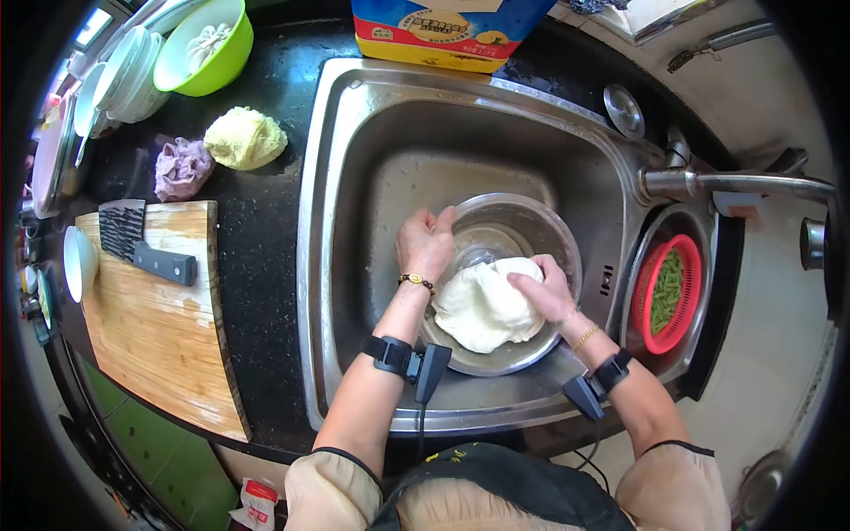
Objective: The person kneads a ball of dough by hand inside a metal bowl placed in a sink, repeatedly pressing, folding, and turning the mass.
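A round metal bowl (560,232) stands in the sink, with what looks like a little liquid at its bottom. In it bulges a soft white cloth (489,310), bunched and folded, with part of it over the near left rim. My right hand (547,290) grips this cloth at its right side, thumb on top and fingers partly hidden behind it. At the bowl's upper left edge, my left hand (425,244) is closed, with its thumb by the rim; its fingertips are mostly hidden.
The steel sink (372,133) has a tap (708,182) and a red basket (649,301) of green vegetable pieces at right. Left on the counter are a cutting board (159,327), cleaver (164,264), purple cloth (183,168), yellow cloth (245,139) and green bowl (232,62).
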### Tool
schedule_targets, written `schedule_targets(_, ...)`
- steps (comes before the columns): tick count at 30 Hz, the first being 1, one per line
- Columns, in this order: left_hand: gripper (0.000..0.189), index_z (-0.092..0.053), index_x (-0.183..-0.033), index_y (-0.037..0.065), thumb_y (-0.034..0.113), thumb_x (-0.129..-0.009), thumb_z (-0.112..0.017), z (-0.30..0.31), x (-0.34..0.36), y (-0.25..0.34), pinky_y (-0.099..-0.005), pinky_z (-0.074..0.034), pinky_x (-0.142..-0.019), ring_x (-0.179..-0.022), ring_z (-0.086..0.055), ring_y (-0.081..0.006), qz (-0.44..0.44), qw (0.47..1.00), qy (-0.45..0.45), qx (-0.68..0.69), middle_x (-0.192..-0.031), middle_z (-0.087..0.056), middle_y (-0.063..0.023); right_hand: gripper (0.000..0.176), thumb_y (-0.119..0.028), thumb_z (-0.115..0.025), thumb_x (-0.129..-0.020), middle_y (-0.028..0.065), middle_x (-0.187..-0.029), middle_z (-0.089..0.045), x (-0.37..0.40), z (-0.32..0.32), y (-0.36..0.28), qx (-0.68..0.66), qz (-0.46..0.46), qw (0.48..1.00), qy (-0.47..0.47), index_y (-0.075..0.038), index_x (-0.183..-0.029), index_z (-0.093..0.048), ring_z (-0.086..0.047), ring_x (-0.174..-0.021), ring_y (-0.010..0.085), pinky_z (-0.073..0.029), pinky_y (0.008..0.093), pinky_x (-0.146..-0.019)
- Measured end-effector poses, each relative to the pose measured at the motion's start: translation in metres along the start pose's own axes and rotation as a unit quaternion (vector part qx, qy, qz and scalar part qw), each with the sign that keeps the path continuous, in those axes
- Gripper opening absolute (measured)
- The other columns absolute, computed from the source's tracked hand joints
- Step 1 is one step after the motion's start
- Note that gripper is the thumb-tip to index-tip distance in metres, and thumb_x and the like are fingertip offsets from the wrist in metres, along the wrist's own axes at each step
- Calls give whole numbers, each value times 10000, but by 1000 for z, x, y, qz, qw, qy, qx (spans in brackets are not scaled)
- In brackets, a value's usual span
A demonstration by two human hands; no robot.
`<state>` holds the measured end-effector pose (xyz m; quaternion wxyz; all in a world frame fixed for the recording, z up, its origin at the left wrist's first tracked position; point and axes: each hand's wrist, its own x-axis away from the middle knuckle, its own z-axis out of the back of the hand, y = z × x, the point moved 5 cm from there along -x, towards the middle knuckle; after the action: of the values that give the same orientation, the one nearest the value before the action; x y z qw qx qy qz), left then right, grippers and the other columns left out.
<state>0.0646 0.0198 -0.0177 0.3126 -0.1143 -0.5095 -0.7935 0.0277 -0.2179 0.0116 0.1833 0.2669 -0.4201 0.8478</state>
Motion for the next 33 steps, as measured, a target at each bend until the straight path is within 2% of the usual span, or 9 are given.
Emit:
schedule_targets(5,428,-547,-700,19,424,-787,-653,0,4,3,-431,-449,-626,-682,-588,-374,11,1000,-12,-15,-699,-601,-200,429,-229,-784,-612,86,-823,-562,47,6,-43,83,187,977,65,-34,-890,-523,-565,-764,193,-475,318,-696)
schedule_targets(14,408,-558,-729,23,416,-795,-647,4,2,1,-439,-450,-660,-737,-588,-395,14,1000,-6,15,-758,-615,-215,338,-228,-776,-656,54,-757,-615,29,22,-36,71,89,987,110,-29,-829,-564,-575,-677,123,-486,272,-628)
schedule_targets(17,411,-560,-730,23,419,-797,-645,6,0,-4,-440,-452,-666,-747,-590,-395,19,999,8,34,-763,-619,-212,301,-204,-756,-714,34,-786,-615,22,37,-2,-22,-2,992,122,-14,-851,-567,-564,-695,86,-481,234,-633)
schedule_targets(22,408,-570,-736,17,413,-796,-648,3,0,-5,-436,-458,-676,-757,-600,-387,35,998,16,53,-775,-625,-210,322,-156,-733,-766,43,-873,-611,42,52,-11,-54,33,997,51,8,-972,-547,-574,-770,102,-489,236,-699)
schedule_targets(24,407,-580,-748,18,417,-793,-649,4,0,-2,-430,-462,-684,-770,-605,-383,42,998,2,52,-790,-632,-208,349,-139,-734,-762,49,-913,-611,56,45,-30,34,121,992,-28,1,-1014,-536,-570,-807,96,-485,233,-725)
schedule_targets(26,406,-589,-761,20,420,-790,-650,6,1,-1,-425,-467,-692,-782,-611,-380,49,998,-7,48,-804,-638,-205,373,-152,-745,-744,91,-889,-595,71,38,-53,110,133,984,-32,-10,-1003,-517,-585,-790,162,-486,275,-719)
schedule_targets(28,404,-608,-782,26,428,-781,-652,5,1,-1,-428,-471,-713,-817,-619,-379,66,997,-12,41,-841,-650,-205,385,-180,-755,-720,147,-835,-558,81,26,-71,326,243,913,-38,-17,-953,-496,-579,-759,274,-482,351,-690)
schedule_targets(29,404,-608,-782,26,428,-781,-652,4,0,-2,-428,-471,-713,-817,-619,-379,67,997,-12,40,-841,-650,-205,380,-217,-745,-717,172,-784,-532,85,21,-76,332,279,899,-54,-23,-899,-475,-557,-752,352,-464,413,-675)
schedule_targets(33,395,-631,-830,42,433,-778,-649,1,3,3,-444,-471,-741,-867,-622,-379,41,999,-25,25,-887,-655,-203,356,-240,-718,-736,159,-778,-557,103,0,-81,421,323,837,-136,-24,-858,-464,-583,-760,330,-471,411,-668)
